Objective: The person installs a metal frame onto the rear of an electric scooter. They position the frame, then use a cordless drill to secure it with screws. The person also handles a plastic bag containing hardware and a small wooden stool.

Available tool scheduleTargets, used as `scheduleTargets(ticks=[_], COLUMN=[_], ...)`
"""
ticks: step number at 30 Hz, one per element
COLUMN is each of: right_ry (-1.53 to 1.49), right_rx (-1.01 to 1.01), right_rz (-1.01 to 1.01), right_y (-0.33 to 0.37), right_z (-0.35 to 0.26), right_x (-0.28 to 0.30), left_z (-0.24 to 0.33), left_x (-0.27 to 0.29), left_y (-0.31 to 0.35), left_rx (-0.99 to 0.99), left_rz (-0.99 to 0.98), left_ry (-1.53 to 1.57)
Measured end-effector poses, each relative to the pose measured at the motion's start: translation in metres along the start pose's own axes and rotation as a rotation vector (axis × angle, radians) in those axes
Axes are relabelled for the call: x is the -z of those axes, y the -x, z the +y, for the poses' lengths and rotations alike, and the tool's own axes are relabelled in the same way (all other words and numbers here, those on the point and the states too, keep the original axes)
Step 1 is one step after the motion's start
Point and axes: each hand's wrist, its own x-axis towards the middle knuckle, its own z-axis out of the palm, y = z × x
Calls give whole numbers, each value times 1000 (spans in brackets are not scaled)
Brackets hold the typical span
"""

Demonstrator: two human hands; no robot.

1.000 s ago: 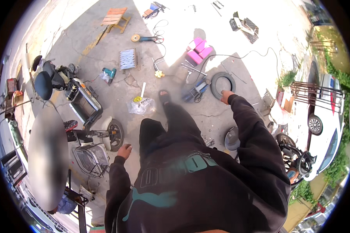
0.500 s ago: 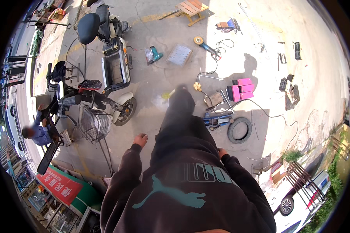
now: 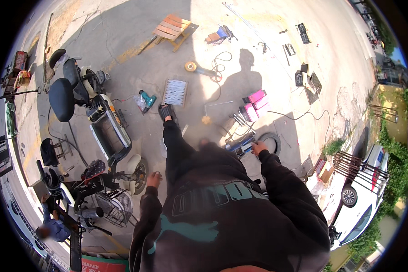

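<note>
The person stands on a concrete yard, one leg stepped forward so that a black sandal [image 3: 166, 111] shows in the middle of the frame. The left hand [image 3: 154, 179] hangs at centre left with its fingers loosely spread, holding nothing, just beside the front wheel [image 3: 140, 174] of an electric scooter [image 3: 105, 129]. The right hand [image 3: 259, 147] sits right of centre, fingers curled; whether it grips anything cannot be told, since it is small and partly turned away. It hovers over a blue tool [image 3: 240, 146] lying on the ground, with a black tyre [image 3: 271, 142] just to its right.

Above the tyre stand pink boxes [image 3: 255, 105], and a cable [image 3: 299, 117] trails from them toward the right. A white flat grille [image 3: 175, 92] lies near the sandal, with a green power drill [image 3: 147, 99] to its left. A wooden stool [image 3: 172, 28] stands at the top of the frame, and an orange disc [image 3: 191, 66] lies below it. The person's shadow [image 3: 240, 79] falls on the concrete at upper centre.

At lower left a wire basket [image 3: 115, 206] sits beside a second scooter [image 3: 72, 190], and another person in blue [image 3: 52, 226] crouches by the edge. A white car [image 3: 360, 199] is parked at lower right, next to a metal rack [image 3: 353, 167].
</note>
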Motion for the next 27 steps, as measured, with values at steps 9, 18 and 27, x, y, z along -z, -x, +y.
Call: scheduleTargets(ticks=[9,18,27], right_ry=[60,-120,606], right_rx=[92,-307,8], right_rz=[-160,-124,-76], right_y=[16,19,-140], right_z=[-152,-150,-257], right_x=[-84,-50,98], left_z=[141,349,298], left_x=[128,133,22], left_y=[-97,-205,-207], left_rx=[64,-321,13], left_rz=[-82,70,96], left_ry=[-245,-182,-122])
